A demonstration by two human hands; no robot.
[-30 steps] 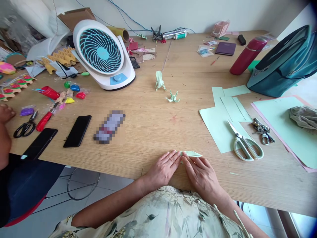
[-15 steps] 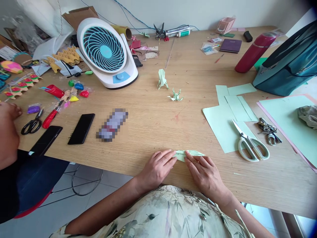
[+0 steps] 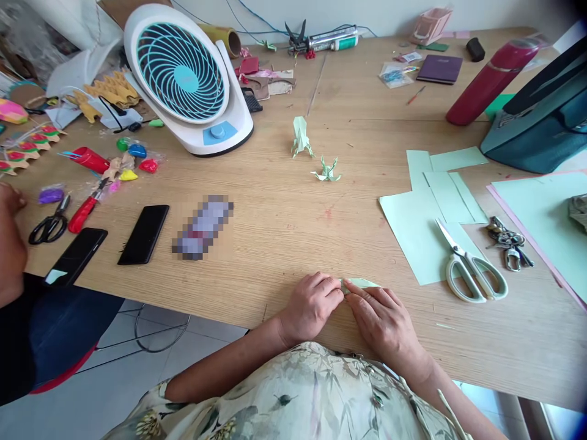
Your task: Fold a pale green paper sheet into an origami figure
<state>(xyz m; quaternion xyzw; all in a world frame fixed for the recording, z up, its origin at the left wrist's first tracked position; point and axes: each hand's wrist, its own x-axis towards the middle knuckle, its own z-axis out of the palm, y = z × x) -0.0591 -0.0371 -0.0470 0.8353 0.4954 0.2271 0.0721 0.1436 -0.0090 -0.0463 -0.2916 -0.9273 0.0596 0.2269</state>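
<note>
A small folded piece of pale green paper (image 3: 362, 283) lies on the wooden table (image 3: 284, 232) near its front edge. My left hand (image 3: 312, 305) has its fingers curled and pinches the paper's left end. My right hand (image 3: 384, 319) lies flat, fingers pressing the paper down from the right. Most of the paper is hidden under my fingers. Two finished green origami figures (image 3: 301, 137) (image 3: 327, 170) stand further back on the table.
Green paper sheets (image 3: 413, 220), scissors (image 3: 472, 269) and keys (image 3: 507, 239) lie right. A white fan (image 3: 186, 79), two phones (image 3: 143, 234) (image 3: 76, 256), black scissors (image 3: 48, 225) and craft clutter sit left. A red bottle (image 3: 490, 79) and teal bag (image 3: 541, 116) stand far right. Another person's arm (image 3: 9, 244) is at the left edge.
My left hand's fingers have curled from flat into a pinch on the paper's left end. My right hand keeps pressing the paper. The view has tilted down slightly.
</note>
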